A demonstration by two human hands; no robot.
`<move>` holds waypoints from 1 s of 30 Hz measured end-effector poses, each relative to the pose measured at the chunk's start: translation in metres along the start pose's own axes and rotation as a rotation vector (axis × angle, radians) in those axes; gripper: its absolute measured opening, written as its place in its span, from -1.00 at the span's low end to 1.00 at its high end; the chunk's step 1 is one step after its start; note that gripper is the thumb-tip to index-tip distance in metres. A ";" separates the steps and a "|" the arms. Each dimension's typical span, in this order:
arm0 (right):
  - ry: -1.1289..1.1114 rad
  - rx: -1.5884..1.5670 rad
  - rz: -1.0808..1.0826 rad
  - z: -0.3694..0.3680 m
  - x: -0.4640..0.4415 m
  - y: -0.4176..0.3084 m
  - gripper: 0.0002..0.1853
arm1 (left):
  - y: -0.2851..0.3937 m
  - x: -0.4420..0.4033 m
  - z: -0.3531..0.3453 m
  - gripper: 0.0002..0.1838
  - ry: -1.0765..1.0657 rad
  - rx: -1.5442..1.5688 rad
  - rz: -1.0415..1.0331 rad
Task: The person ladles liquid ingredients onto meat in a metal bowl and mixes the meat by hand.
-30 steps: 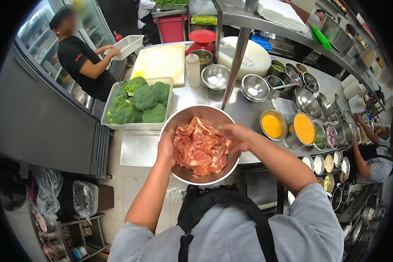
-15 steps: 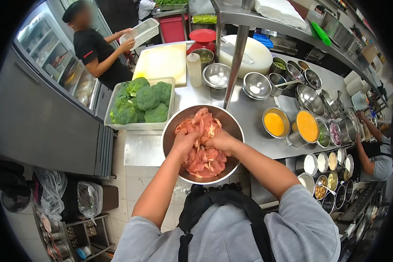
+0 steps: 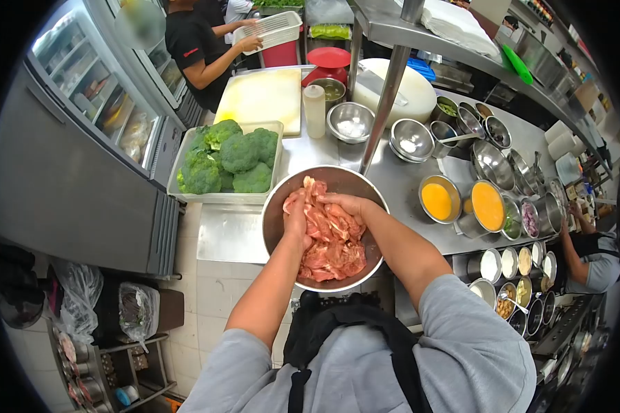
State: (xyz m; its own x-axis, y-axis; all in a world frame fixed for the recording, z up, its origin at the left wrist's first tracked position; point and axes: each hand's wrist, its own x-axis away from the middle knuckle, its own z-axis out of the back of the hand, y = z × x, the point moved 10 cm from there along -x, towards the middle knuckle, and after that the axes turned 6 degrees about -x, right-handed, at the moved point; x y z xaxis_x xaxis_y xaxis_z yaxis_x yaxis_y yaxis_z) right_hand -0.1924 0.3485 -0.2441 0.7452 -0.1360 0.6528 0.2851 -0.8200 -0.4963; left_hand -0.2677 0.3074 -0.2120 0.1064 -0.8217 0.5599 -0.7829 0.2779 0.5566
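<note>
A wide steel bowl [image 3: 273,227] holds a heap of raw meat pieces [image 3: 332,248], pink with pale streaks of fat. Both of my hands are inside the bowl. My left hand [image 3: 296,215] is cupped round the left side of the heap, its fingers pressed into the meat and partly hidden. Across the upper right of the heap lies my right hand [image 3: 348,206], its fingers curled over the pieces toward the left hand. Left of the bowl, a clear tub [image 3: 224,198] is filled with several broccoli heads [image 3: 240,153].
Behind the tub is a white cutting board [image 3: 258,103], beside a squeeze bottle [image 3: 315,110]. A steel post [image 3: 386,110] rises just beyond the bowl. Pots of orange liquid [image 3: 488,205] stand to the right. A co-worker [image 3: 203,51] holds a white basket [image 3: 272,31] by the fridges.
My hands have shifted from gripping the middle of the meat to its left and upper edges, gathering it. The co-worker has moved right with the basket. The view has shifted slightly.
</note>
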 end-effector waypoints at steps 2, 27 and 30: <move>0.043 0.045 0.055 -0.017 0.021 -0.009 -0.44 | 0.002 -0.018 0.007 -0.67 -0.071 -0.011 0.002; 0.476 0.972 0.063 -0.017 0.138 -0.055 -0.55 | 0.053 0.090 -0.019 -0.72 0.033 -0.902 -0.327; 0.464 0.712 -0.066 0.008 0.116 -0.004 -0.44 | -0.007 0.077 0.021 -0.54 0.008 -0.392 0.139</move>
State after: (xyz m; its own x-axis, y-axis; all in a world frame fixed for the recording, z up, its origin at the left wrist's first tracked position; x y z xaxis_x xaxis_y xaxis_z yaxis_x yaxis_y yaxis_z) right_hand -0.1022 0.3403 -0.1715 0.4355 -0.4423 0.7840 0.7462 -0.3098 -0.5893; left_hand -0.2668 0.2315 -0.1860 0.0216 -0.7596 0.6501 -0.4974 0.5559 0.6660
